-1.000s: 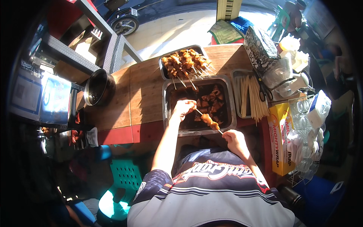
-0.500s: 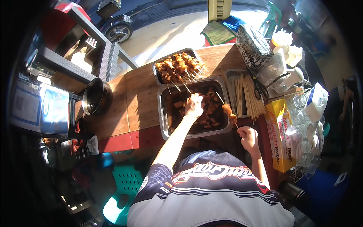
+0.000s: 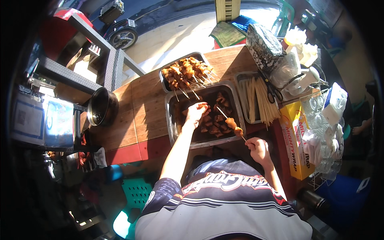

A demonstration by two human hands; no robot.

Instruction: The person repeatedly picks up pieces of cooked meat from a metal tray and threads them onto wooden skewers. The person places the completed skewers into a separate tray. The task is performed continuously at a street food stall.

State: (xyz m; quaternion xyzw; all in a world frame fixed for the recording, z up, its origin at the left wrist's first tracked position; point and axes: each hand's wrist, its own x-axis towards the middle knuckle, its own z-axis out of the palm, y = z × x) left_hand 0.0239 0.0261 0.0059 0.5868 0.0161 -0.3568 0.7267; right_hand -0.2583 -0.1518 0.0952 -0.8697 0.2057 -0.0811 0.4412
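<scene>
The counter is seen to be of wood, planked and matt, with a red painted edge. The tray is of dull grey metal, smooth at the rim; the meat in it is brown and greasy-looking. A thin pale wooden skewer, with glazed pieces on it, is held in the right hand. The meat is touched by the left hand. The sticks are of bare light wood. The pot is of dark, shiny metal. The box is of yellow, slightly glossy cardboard. The stool is of smooth green plastic.
</scene>
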